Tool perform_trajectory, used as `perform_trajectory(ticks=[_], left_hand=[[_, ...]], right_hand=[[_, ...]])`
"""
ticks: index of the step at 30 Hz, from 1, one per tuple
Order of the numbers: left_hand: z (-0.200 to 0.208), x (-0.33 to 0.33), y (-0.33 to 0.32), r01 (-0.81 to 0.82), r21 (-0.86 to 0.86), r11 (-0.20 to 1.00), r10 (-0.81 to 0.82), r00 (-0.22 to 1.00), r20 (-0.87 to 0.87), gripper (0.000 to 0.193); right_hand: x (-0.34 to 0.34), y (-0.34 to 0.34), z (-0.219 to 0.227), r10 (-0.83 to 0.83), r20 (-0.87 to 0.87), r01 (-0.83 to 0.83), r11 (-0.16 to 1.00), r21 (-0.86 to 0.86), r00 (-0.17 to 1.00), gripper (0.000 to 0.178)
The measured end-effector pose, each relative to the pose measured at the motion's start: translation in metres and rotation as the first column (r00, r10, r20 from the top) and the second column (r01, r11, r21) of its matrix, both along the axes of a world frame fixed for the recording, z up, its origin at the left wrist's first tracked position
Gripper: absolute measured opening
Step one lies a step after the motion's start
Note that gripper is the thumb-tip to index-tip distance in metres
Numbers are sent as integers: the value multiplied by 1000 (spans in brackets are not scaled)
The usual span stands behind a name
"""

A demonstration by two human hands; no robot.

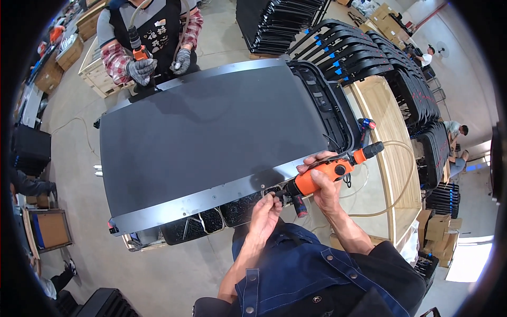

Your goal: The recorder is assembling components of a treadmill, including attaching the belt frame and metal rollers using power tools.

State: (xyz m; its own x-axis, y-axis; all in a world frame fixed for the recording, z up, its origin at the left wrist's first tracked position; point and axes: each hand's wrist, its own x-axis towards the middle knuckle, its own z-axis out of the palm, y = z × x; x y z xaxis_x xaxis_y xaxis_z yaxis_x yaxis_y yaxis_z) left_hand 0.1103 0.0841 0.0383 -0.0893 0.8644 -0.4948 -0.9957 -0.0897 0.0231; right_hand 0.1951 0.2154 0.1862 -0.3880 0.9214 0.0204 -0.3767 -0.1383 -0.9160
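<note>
My right hand (328, 194) is wrapped round an orange and black air screwdriver (318, 180), which lies tilted with its nose toward my left hand and a hose at its far end. The fingers of my left hand (264, 212) are pinched together just by the tool's tip; what they hold is too small to make out. Both hands are at the near edge of a treadmill deck with a black belt (211, 127). A silver side rail (203, 199) with screws along it runs down this edge. Black trays (196, 226) sit below the rail.
Across the deck a co-worker in grey gloves (141, 71) holds another orange screwdriver (139, 52). A red and blue cordless tool (366, 126) lies beside the wooden crate (388, 105) at right. A hose (409, 174) loops over it. Black frames (338, 45) are stacked behind.
</note>
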Motion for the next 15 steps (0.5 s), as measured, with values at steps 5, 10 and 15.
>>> perform_trajectory(ticks=[5,10,15], left_hand=[[-6,-9,26,-22,-30,999,30,940,340,28],[-20,-5,9,-33,55,998,17,965,263,29],[-17,-6,-24,129,-30,991,-131,988,-86,33]], right_hand=[[-33,-3,2,115,73,-128,969,212,991,41],[-54,0,-9,286,240,-349,894,282,928,39],[-65,6,-15,372,343,-471,838,274,862,37]])
